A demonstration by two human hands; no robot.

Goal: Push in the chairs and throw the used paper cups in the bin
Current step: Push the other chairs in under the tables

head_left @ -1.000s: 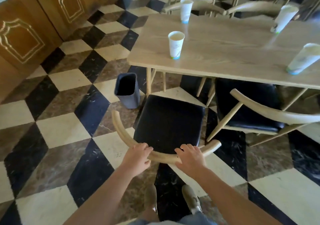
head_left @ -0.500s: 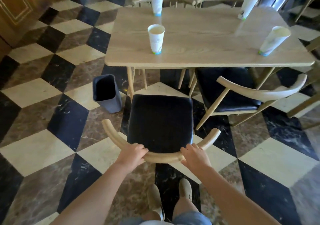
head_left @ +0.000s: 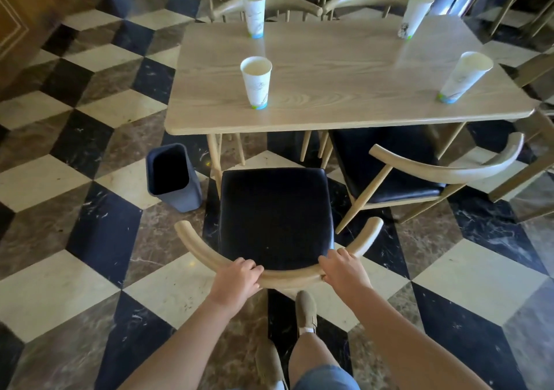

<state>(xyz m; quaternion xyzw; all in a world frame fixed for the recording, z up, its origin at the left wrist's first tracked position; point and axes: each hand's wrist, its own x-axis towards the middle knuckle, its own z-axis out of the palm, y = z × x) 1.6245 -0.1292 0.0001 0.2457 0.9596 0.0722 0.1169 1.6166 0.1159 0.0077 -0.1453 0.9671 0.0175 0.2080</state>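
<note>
A wooden chair with a black seat (head_left: pixel 274 215) stands pulled out from the light wooden table (head_left: pixel 338 69). My left hand (head_left: pixel 238 278) and my right hand (head_left: pixel 343 268) both grip its curved backrest. Several white paper cups stand upright on the table: one near left (head_left: pixel 256 82), one far left (head_left: pixel 254 13), one far right (head_left: pixel 415 13), one near right (head_left: pixel 463 78). A dark grey bin (head_left: pixel 171 177) stands open on the floor left of the chair, beside the table leg.
A second black-seated chair (head_left: pixel 419 168) stands to the right, turned at an angle and partly under the table. More chairs line the table's far side (head_left: pixel 269 3). Wooden panelling (head_left: pixel 18 9) runs along the left. The floor is checkered marble.
The chair has turned square to the table and sits centred in front of me. My view has swung left to face the table straight on; both hands keep their hold.
</note>
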